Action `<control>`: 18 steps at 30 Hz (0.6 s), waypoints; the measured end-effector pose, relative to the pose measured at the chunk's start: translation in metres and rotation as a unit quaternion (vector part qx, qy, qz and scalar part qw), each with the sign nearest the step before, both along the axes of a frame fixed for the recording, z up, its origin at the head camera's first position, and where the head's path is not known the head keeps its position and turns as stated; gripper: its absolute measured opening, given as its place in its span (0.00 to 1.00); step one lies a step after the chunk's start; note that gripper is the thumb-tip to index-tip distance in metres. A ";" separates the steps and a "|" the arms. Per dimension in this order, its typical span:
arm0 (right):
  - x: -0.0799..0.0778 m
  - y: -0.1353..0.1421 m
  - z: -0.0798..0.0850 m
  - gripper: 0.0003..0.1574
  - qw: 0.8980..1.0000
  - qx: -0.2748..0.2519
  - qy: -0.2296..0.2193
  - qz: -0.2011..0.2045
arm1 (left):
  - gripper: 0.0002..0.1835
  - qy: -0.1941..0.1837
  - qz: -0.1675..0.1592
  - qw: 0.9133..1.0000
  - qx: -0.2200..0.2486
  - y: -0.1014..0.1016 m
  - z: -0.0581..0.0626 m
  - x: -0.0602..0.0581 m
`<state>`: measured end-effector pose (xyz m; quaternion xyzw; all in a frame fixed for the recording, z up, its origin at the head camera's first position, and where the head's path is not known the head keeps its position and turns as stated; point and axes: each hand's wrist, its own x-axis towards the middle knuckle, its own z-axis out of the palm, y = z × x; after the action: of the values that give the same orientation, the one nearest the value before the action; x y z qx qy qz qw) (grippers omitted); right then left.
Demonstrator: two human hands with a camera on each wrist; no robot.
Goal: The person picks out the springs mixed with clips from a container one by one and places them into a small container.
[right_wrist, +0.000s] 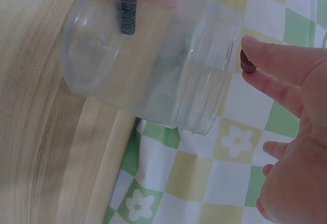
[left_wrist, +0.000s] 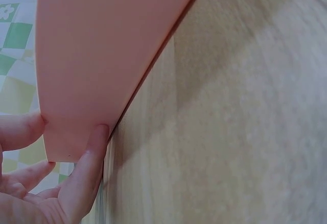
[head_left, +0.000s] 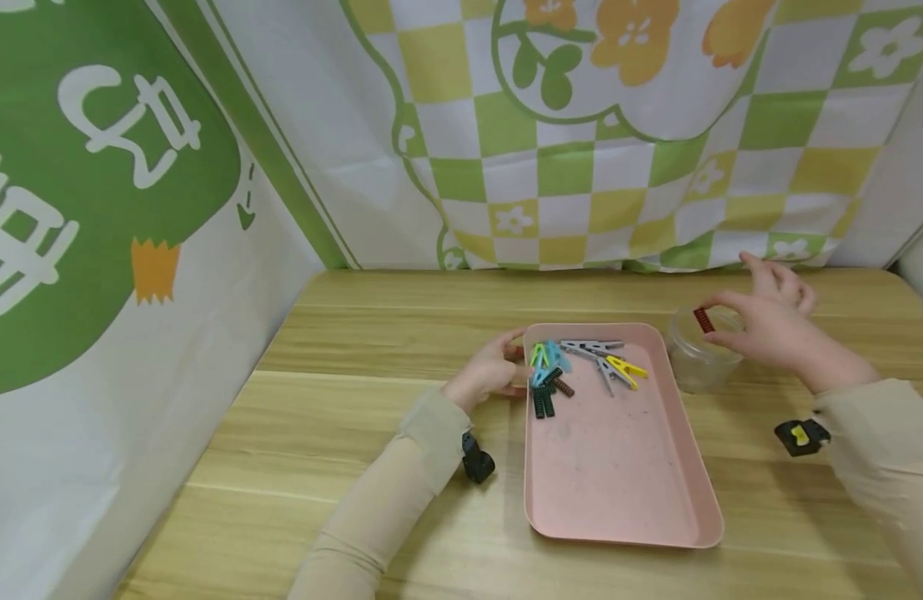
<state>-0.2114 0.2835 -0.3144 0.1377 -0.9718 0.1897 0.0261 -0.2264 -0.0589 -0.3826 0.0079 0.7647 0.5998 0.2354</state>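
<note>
My right hand [head_left: 776,329] pinches a dark red spring [head_left: 704,320] between thumb and forefinger, just above the mouth of a clear plastic jar [head_left: 697,367]. The other fingers stay off the jar. In the right wrist view a dark green spring [right_wrist: 128,16] shows through the jar's wall; whether it lies inside or behind, I cannot tell. With my left hand [head_left: 491,368] I hold the far left side of a pink tray [head_left: 614,475], fingers against its rim and outer wall. Several dark green springs [head_left: 542,402] and a brown spring [head_left: 563,387] lie in the tray near that hand.
Also in the tray are several grey clips [head_left: 590,345], a yellow clip [head_left: 628,369], blue clips [head_left: 557,357] and a lime green clip [head_left: 538,355]. The jar stands close to the tray's right side on the wooden table [head_left: 341,417]. A checked cloth [head_left: 566,183] hangs behind.
</note>
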 end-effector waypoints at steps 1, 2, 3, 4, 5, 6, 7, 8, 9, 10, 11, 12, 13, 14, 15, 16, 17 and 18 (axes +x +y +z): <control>0.000 0.000 0.000 0.20 1.000 0.000 -0.001 0.000 | 0.40 0.000 0.000 1.000 0.000 0.000 0.000 0.000; 0.000 0.000 0.000 0.20 1.000 0.001 -0.001 0.000 | 0.40 0.000 0.000 1.000 0.000 0.000 -0.001 0.000; 0.000 -0.001 0.000 0.20 1.000 0.001 -0.001 0.001 | 0.40 -0.001 0.000 1.000 0.000 0.000 -0.001 -0.001; 0.001 0.000 0.000 0.20 1.000 0.000 -0.003 0.001 | 0.40 -0.001 -0.001 1.000 0.001 0.000 -0.001 -0.001; 0.001 0.000 0.000 0.20 1.000 0.001 -0.003 0.002 | 0.40 -0.002 0.000 1.000 0.001 0.000 -0.001 -0.001; 0.002 -0.001 0.000 0.21 1.000 0.000 -0.005 0.001 | 0.40 -0.002 0.000 1.000 0.002 0.000 -0.001 -0.001; 0.002 -0.001 0.000 0.21 1.000 0.000 -0.007 0.001 | 0.39 -0.002 0.000 1.000 0.003 0.000 -0.001 -0.001; 0.002 -0.001 0.000 0.21 1.000 0.001 -0.008 0.000 | 0.39 -0.001 0.000 1.000 0.003 0.000 -0.001 0.000; 0.003 -0.002 0.000 0.21 1.000 0.001 -0.010 -0.001 | 0.39 0.000 0.001 1.000 0.005 0.000 -0.002 0.000; 0.003 -0.002 0.000 0.22 1.000 0.001 -0.011 -0.001 | 0.39 0.002 0.001 1.000 0.005 0.000 -0.002 0.000; 0.003 -0.002 -0.001 0.22 1.000 0.001 -0.011 -0.001 | 0.39 0.002 0.003 1.000 0.007 0.000 -0.002 0.000; 0.003 -0.002 -0.001 0.22 1.000 0.000 -0.011 -0.002 | 0.39 0.004 0.004 1.000 0.006 0.000 -0.003 -0.001; 0.003 -0.002 -0.001 0.22 1.000 0.001 -0.011 -0.001 | 0.39 0.010 0.000 1.000 0.011 -0.001 -0.004 -0.001; 0.003 -0.002 -0.002 0.22 1.000 0.000 -0.010 0.000 | 0.39 0.011 0.000 1.000 0.011 -0.001 -0.004 -0.001; 0.003 -0.002 -0.002 0.22 1.000 0.000 -0.009 0.000 | 0.39 0.011 0.001 1.000 0.011 -0.001 -0.005 -0.001; 0.003 -0.001 -0.002 0.22 1.000 -0.001 -0.010 0.001 | 0.39 0.011 0.001 1.000 0.009 -0.001 -0.005 -0.002; 0.003 -0.001 -0.003 0.22 1.000 -0.001 -0.011 0.001 | 0.39 0.010 0.000 1.000 0.009 -0.001 -0.005 -0.002; 0.002 -0.001 -0.003 0.22 1.000 -0.001 -0.012 0.000 | 0.39 0.009 0.000 1.000 0.007 -0.001 -0.004 -0.002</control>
<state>-0.2090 0.2823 -0.3169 0.1358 -0.9718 0.1922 0.0148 -0.2281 -0.0595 -0.3869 0.0154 0.7626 0.6050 0.2285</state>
